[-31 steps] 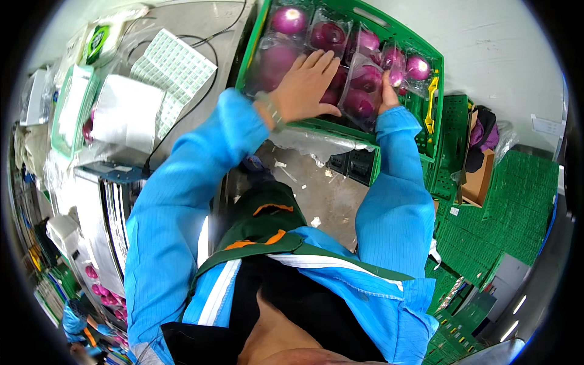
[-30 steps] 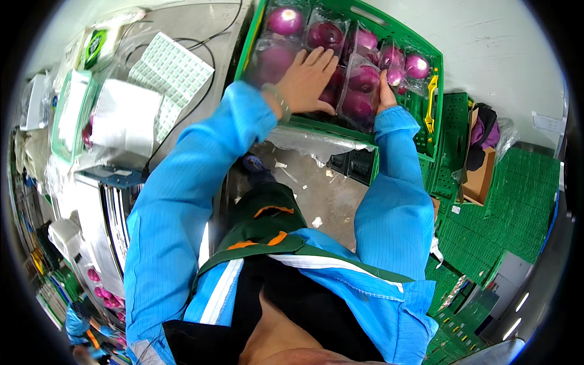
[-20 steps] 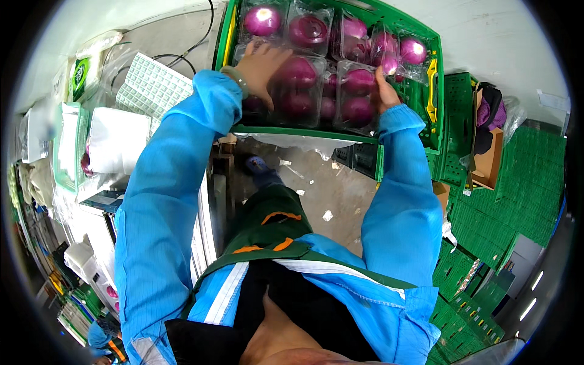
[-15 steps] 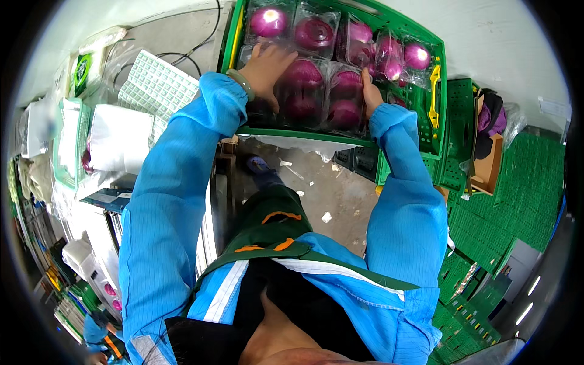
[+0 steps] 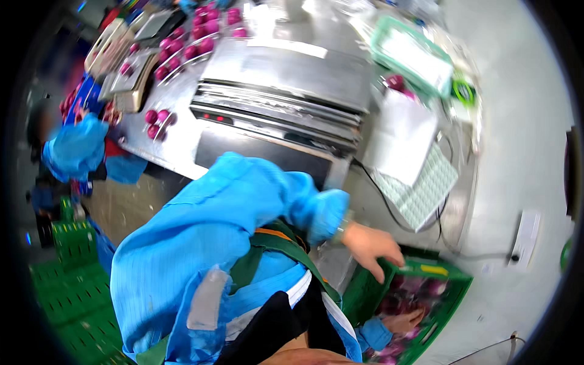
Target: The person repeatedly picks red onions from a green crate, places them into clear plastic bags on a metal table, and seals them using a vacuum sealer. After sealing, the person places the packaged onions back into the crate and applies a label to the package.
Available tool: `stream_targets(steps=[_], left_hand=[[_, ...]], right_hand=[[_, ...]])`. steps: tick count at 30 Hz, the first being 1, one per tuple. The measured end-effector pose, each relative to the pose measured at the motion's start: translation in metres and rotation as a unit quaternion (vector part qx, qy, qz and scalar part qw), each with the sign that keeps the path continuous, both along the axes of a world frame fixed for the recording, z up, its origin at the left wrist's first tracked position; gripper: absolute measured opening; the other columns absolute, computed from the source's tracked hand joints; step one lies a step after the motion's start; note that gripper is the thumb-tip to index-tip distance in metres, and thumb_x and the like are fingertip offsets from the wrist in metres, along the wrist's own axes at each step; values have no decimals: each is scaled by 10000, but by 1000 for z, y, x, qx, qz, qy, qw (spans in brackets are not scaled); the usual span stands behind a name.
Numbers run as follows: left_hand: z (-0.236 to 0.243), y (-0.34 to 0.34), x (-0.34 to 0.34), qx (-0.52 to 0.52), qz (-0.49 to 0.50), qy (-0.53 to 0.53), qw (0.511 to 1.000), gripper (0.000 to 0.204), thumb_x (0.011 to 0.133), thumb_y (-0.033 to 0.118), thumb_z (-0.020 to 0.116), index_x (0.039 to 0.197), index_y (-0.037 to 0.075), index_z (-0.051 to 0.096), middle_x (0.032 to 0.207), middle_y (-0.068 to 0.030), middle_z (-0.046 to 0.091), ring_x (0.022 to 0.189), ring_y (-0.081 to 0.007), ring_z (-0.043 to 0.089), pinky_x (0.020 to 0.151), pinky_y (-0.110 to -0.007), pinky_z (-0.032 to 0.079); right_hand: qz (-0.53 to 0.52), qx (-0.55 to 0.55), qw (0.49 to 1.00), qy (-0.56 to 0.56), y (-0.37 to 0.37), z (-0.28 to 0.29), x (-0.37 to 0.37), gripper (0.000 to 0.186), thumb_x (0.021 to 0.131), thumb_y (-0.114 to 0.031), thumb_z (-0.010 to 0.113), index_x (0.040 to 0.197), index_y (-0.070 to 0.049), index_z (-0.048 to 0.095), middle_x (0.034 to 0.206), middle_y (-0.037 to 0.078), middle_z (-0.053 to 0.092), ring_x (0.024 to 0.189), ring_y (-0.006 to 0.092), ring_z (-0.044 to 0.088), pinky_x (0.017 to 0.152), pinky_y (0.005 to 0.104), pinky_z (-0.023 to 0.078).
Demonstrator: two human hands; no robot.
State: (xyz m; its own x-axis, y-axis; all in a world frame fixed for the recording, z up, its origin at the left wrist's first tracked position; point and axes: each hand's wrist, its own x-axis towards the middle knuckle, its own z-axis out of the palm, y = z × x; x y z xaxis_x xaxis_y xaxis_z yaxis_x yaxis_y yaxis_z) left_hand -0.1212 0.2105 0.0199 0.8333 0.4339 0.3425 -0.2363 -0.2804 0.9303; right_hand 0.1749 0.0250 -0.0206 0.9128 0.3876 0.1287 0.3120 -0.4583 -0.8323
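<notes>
The green crate (image 5: pixel 451 302) holds clear plastic packs of red onions (image 5: pixel 396 299) and lies at the lower right. Above its left corner, my left hand (image 5: pixel 372 246) is open with nothing in it, the thumb apart from the fingers. A bracelet circles that wrist. My right hand (image 5: pixel 403 321) rests among the packs inside the crate, its fingers stretched out and somewhat blurred; whether it touches a pack I cannot tell.
A metal wrapping machine (image 5: pixel 280 115) stands ahead on a steel table. White sheets (image 5: pixel 398 137), a pale green moulded tray (image 5: pixel 420 188) and a black cable lie right of it. Onion packs (image 5: pixel 159 123) sit far left, near a co-worker (image 5: pixel 76 146). Green crates (image 5: pixel 70 292) fill the lower left.
My view has swung left, so the crate now appears at the lower right and the machine ahead. My left hand has lifted from the packs to the crate's edge; my right hand remains in the crate.
</notes>
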Motion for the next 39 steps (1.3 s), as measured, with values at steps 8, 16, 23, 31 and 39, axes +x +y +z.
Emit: stream_targets(steps=[8,16,23,31,39], left_hand=[[17,30,-376,-240,623,-67,742,268,902,147,649,1139,24,628,953,-29,664,897,-105,620,807,-261,515],[-143,20,-676,-320,893,-84,305,690,887,195,623,1446,-9,275,1417,-193,388,1248,-327,455,1001,-401,427],[-255,11,-758,-269,872,104,396,463,824,-37,514,1283,5,558,1065,-86,641,804,-129,586,702,-261,477],[-163,-19,-691,-379,812,-135,423,514,807,-67,523,1315,3,525,1124,-67,614,741,-81,540,669,-229,457],[-23,-17,-648,-237,789,-102,558,645,799,-43,572,1414,-4,378,1298,-124,507,794,-82,518,754,-252,484]], right_hand=[[601,65,762,231,306,88,-379,244,953,-149,530,1106,30,594,935,118,652,780,153,602,701,272,496],[902,-10,428,64,403,56,-782,202,885,-138,576,1000,8,657,857,160,686,703,228,672,632,330,518],[817,-326,294,-373,416,-48,-958,242,814,-95,542,937,59,681,896,231,687,829,376,684,718,445,548],[836,-403,254,-273,418,-100,-980,320,788,-93,553,1058,64,621,883,241,668,816,344,671,727,411,520],[868,-163,459,-96,405,71,-809,400,842,-127,517,1196,59,533,834,187,666,784,277,665,729,369,494]])
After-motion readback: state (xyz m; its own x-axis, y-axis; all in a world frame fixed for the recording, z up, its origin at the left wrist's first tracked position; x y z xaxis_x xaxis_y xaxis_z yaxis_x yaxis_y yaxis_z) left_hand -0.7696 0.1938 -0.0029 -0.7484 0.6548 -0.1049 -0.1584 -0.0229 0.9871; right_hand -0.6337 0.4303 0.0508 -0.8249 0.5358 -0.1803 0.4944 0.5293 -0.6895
